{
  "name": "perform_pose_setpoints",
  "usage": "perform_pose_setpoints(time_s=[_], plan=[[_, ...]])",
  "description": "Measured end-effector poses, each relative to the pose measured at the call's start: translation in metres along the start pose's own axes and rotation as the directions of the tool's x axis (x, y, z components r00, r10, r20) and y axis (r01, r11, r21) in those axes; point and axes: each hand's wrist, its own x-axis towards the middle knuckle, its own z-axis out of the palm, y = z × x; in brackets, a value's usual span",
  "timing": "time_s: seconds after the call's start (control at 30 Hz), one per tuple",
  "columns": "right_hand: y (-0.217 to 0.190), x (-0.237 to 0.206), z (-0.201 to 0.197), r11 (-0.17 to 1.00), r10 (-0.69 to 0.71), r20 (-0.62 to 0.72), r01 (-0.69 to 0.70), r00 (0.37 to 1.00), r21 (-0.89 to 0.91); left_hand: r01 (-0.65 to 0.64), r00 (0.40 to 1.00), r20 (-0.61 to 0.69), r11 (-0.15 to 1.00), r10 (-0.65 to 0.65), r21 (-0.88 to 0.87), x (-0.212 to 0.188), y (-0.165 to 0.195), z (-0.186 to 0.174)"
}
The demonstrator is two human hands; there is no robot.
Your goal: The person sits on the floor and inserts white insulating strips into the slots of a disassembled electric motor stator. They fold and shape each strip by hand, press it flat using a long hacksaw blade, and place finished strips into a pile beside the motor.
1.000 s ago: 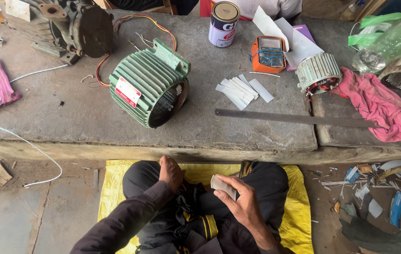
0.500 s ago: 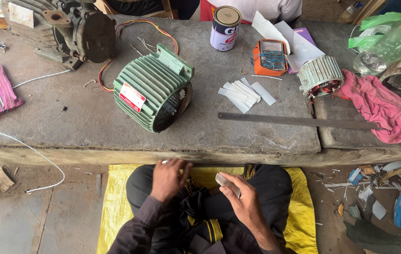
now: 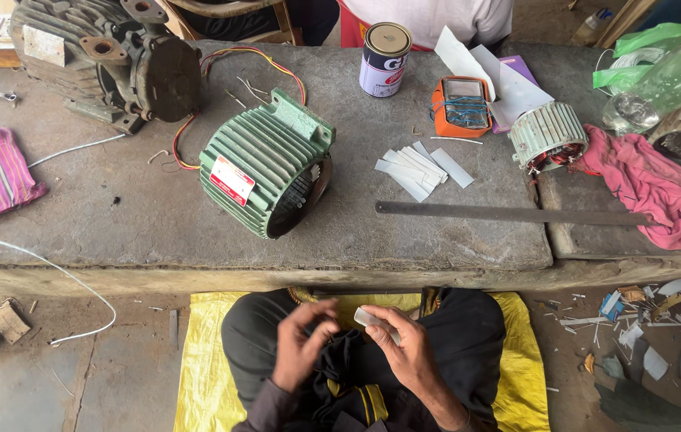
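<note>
Hands now together over lap: left hand (image 3: 302, 346) open-fingered, risen beside right hand (image 3: 408, 346) pinching pale paper strip (image 3: 372, 321). Green motor housing (image 3: 264, 164) unmoved on slab (image 3: 148, 216).

I note both hands bare, left hand (image 3: 302, 344) and right hand (image 3: 411, 352). Dark long sleeves (image 3: 272, 404) reach the wrists; dark trousers (image 3: 468, 328); a yellow-striped dark garment (image 3: 364, 400) at the waist.

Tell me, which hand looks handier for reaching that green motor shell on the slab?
Probably the left hand: its fingers are free and it sits on the green motor shell's side. The right hand pinches a small white strip.
</note>
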Motion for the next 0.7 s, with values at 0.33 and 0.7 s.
perform_pose_setpoints(time_s=[0.33, 0.7], plan=[[0.005, -0.007, -0.005, 0.999, 0.024, 0.035, -0.025, 0.999, 0.036, 0.244, 0.970, 0.120, 0.878, -0.213, -0.411, -0.018, -0.014, 0.041], [0.000, -0.009, 0.000, 0.999, 0.032, 0.000, -0.032, 0.999, -0.026, 0.179, 0.983, 0.021, 0.921, -0.183, -0.346, -0.024, -0.008, 0.044]])
